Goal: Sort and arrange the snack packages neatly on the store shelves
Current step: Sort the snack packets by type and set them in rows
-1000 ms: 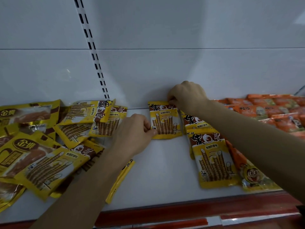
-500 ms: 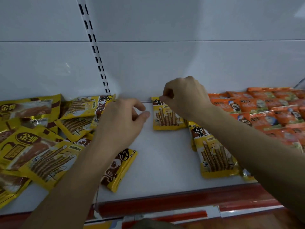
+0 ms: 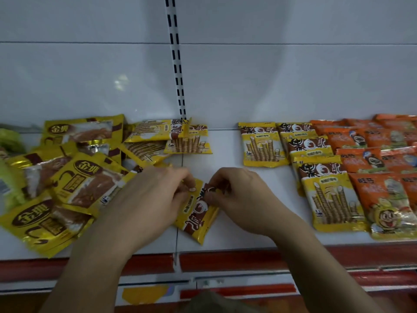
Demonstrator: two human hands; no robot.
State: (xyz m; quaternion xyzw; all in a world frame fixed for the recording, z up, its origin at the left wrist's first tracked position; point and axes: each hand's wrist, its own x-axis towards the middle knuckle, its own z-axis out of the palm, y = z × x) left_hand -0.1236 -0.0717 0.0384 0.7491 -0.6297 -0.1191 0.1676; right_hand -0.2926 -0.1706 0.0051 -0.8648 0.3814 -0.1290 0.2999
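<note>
- On the white shelf, near its front edge, a yellow and brown snack pack lies tilted, held by both hands
- Left hand covers the pack's left part, its grip closed on the top left edge, thumb nail showing on the yellow wrapper
- Right hand pinches the pack's upper right corner, fingers curled tight round the brown band
- Behind, against the back wall, one wafer-roll pack lies flat and straight, well apart from the held pack
- Just right of it, a short column of the same wafer-roll packs overlaps toward the front edge
- Further right, orange packs lie in overlapping rows, touching the wafer-roll column
- To the left, a loose heap of yellow packs lies at mixed angles, some with a gold oval logo, some wafer-roll packs
- One wafer-roll pack at the heap's right end sits by the slotted upright on the back wall
- Something green shows at the far left edge, too blurred to name
- A red strip runs along the shelf front
</note>
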